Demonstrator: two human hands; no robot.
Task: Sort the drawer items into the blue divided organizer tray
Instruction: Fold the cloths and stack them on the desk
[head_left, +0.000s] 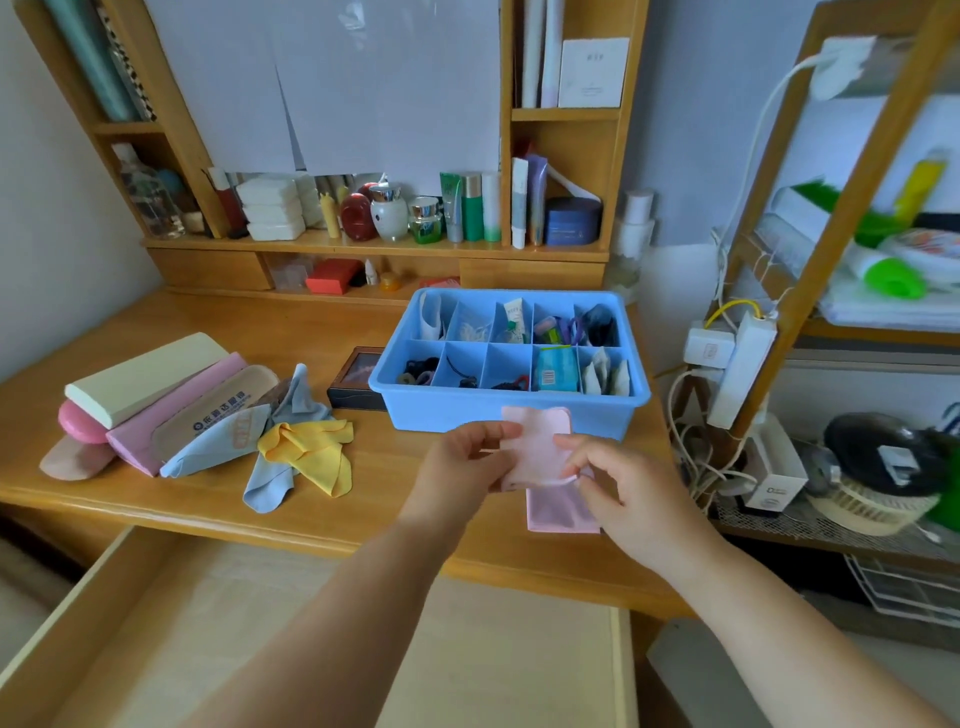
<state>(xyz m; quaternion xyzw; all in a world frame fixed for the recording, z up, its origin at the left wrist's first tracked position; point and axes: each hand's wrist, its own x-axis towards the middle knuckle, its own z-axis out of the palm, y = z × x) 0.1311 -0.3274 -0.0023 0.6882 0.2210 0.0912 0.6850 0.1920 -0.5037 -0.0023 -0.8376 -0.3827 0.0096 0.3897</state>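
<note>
- Left hand (470, 457) and right hand (618, 483): each grip pinching the pale pink flat soft pouch (537, 452), held above the wooden bench (389, 493).
- Pouch just in front of the blue plastic divided organizer tray (511, 410), compartments already holding small items.
- Yellow cloth (309, 452) lying left, well apart.

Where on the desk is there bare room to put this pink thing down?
Bare wood lies between the yellow cloth and your left hand, and behind the cases toward the shelf. It is crowded around the cloths and beside the blue tray.
</note>
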